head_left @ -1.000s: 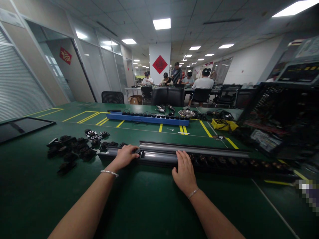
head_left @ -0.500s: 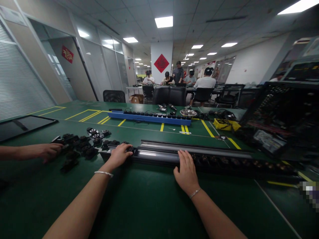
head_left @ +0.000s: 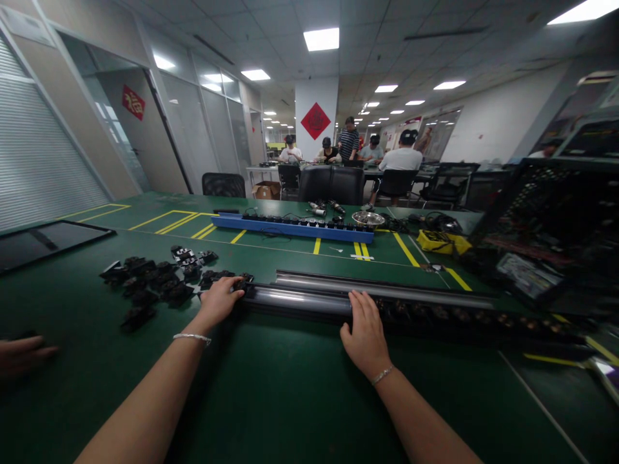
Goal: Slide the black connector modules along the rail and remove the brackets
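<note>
A long dark metal rail [head_left: 300,303] lies across the green table in front of me, with a row of small black and brass-coloured parts [head_left: 449,314] along its right half. At the rail's left end, my left hand [head_left: 220,301] has thumb and fingers closed around a small black part [head_left: 243,283], mostly hidden by the fingers. My right hand [head_left: 365,332] lies on the middle of the rail, fingers stretched over it and apart. Behind runs a second bare rail [head_left: 387,291]. Left of my left hand is a pile of small black parts [head_left: 149,280].
Another person's hand [head_left: 24,354] is at the left edge, blurred. Farther back are a blue rail with black parts [head_left: 290,229], a metal bowl [head_left: 368,219] and a yellow bag [head_left: 442,243]. A flat dark panel [head_left: 53,241] lies left; an open computer case [head_left: 536,238] stands right.
My left hand has slid left toward the rail's end with the small black part. The other person's hand has moved from the pile toward the left edge. My right hand stays on the rail.
</note>
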### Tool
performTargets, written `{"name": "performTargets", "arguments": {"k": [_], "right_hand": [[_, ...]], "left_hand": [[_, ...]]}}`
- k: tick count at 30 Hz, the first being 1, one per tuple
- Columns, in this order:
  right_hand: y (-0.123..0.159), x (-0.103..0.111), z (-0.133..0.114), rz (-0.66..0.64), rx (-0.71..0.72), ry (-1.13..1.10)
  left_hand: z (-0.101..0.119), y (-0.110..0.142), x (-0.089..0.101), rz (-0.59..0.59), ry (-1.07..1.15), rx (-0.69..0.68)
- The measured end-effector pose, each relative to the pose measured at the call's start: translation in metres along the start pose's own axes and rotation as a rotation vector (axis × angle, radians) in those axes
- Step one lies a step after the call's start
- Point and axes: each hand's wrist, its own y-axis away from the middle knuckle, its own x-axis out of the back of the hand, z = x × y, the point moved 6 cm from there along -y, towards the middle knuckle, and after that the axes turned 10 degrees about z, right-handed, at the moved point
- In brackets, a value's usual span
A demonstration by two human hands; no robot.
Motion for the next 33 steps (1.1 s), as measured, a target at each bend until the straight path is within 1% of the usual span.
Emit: {"name": "performTargets", "arguments": {"k": [6, 11, 15, 18, 21, 24, 33], "right_hand": [[0.0, 0.0, 0.0, -0.017, 0.002, 0.006], [0.0, -0.001, 0.001, -0.015, 0.004, 0.01], [0.0, -0.001, 0.0, -0.022, 0.014, 0.025], [0.0, 0.0, 0.0, -0.019, 0.014, 0.032], [-0.001, 0.0, -0.001, -0.009, 0.013, 0.033], [-0.001, 0.0, -0.001, -0.004, 0.019, 0.033], [0.0, 0.0, -0.001, -0.002, 0.026, 0.027]], "left_hand": [[-0.009, -0.002, 0.005, 0.014, -0.008, 0.038], [-0.024, -0.007, 0.007, 0.024, -0.016, 0.074], [-0.04, -0.015, 0.002, 0.031, 0.019, 0.051], [-0.049, -0.02, 0.0, 0.062, 0.071, 0.027], [-0.056, -0.023, 0.002, 0.096, 0.1, 0.049], [-0.061, -0.024, 0.004, 0.112, 0.108, 0.083], [-0.073, -0.027, 0.01, 0.138, 0.093, 0.13]]}}
